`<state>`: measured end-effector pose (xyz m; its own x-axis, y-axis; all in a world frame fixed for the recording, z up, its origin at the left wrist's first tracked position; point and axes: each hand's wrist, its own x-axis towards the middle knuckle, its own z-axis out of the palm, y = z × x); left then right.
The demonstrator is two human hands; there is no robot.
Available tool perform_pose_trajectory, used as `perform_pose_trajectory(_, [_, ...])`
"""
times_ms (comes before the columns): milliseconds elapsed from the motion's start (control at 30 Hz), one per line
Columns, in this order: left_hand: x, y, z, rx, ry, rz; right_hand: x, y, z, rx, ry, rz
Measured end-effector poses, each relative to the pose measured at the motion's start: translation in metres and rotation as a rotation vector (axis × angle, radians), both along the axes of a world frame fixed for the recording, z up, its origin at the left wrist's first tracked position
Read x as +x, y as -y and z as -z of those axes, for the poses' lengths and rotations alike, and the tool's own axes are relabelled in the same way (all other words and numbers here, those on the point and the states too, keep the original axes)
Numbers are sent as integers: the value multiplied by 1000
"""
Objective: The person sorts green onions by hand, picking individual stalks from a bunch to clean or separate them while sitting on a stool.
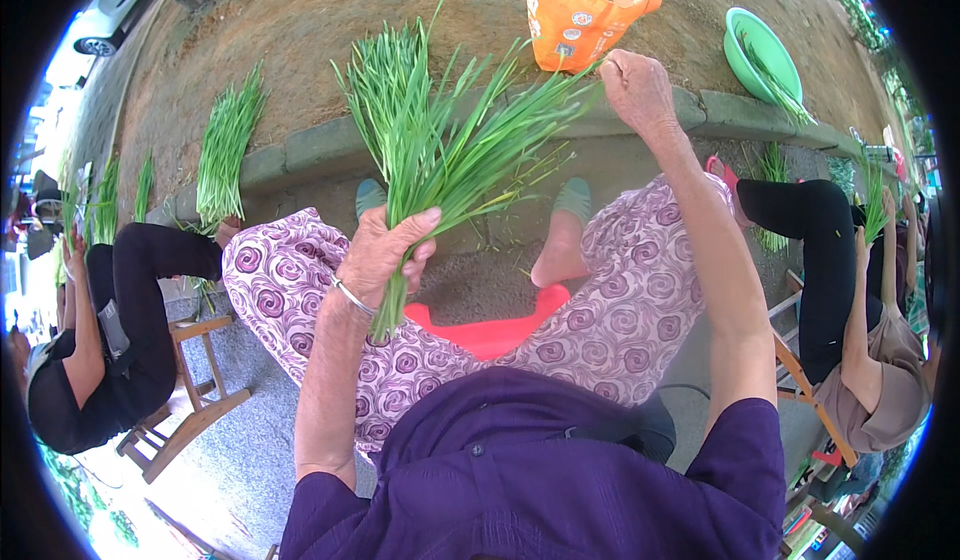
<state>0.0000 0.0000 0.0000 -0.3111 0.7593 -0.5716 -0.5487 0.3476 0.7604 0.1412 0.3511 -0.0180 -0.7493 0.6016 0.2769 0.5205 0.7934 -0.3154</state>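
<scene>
Gripping greens [425, 150] in the closed left hand [385, 250], with stem ends [388, 312] above the trousers [625, 310]. Seemingly pinching a leaf tip [592, 68] with the curled right hand [636, 88]. Probably picking out strays; next, best to hold firm and pull gently.

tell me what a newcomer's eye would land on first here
Probably the bright green leaves fanned out mid-picture, held by the left hand, with the right hand closed at their tips. Next, the orange bag at the top, right of centre. The pale green basin at upper right might follow.
</scene>
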Motion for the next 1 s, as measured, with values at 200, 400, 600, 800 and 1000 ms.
perform_pose_trajectory(200, [0, -2, -8, -1, 14, -33, 17, -12, -26, -918, -495, 52])
perform_pose_trajectory(400, [-1, -3, -18, 33, 43, -57, 27, -3, -25, -823, -136, 39])
perform_pose_trajectory(600, [-2, 1, -21, 23, 0, -13, 34, -6, -15, -402, 134, -13])
perform_pose_trajectory(800, [-1, 4, -19, 11, -39, 24, 25, 4, -23, -311, -189, -16])
perform_pose_trajectory(1000, [-1, 5, -17, 34, -24, 53, 20, 6, -17, -237, -193, -184])
